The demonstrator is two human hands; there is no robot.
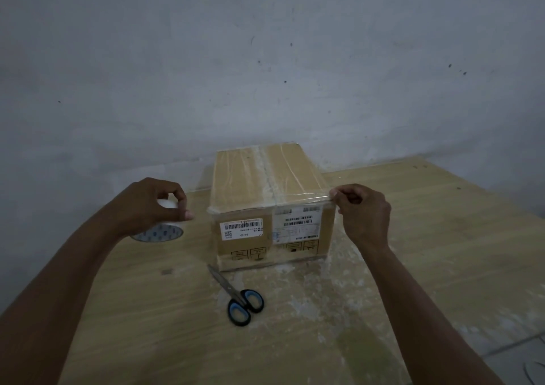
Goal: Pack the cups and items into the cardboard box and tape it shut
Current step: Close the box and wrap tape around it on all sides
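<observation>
A closed cardboard box (265, 184) stands on the wooden table, its flaps down and clear tape along the top seam. A strip of clear tape (265, 204) runs along the box's near top edge. My right hand (361, 210) pinches the strip's end at the box's near right corner. To the left of the box, my left hand (156, 204) grips a roll of clear tape (159, 231) with a white core. No cups or other items show; the box's inside is hidden.
Black scissors with blue-lined handles (237, 294) lie shut on the table (383, 296) just in front of the box. A grey wall (265, 60) rises right behind the box. The table's right edge runs past my right arm, with tiled floor beyond.
</observation>
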